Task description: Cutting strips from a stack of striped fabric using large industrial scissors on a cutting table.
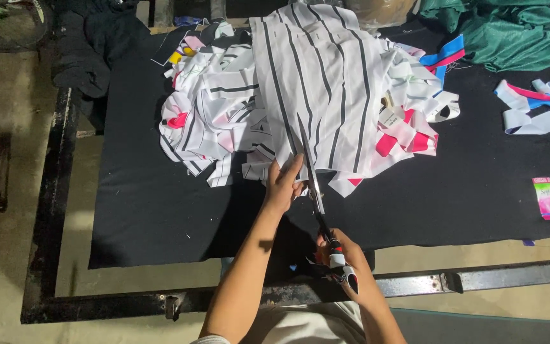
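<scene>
A white fabric panel with thin black stripes point(323, 83) lies spread over a heap of white, pink and striped cloth scraps point(214, 108) on a black table cover point(154, 204). My left hand point(282, 183) pinches the panel's near edge. My right hand point(342, 255) grips the taped handles of long scissors point(313, 185), whose blades run up into the striped fabric along a stripe.
Green cloth point(517, 28) is bunched at the back right, with pink, blue and white strips point(539, 105) in front of it. A small pink packet point(549, 199) lies at the right. Dark clothing point(87, 48) hangs at the back left. The black metal table frame point(160, 299) runs along the near edge.
</scene>
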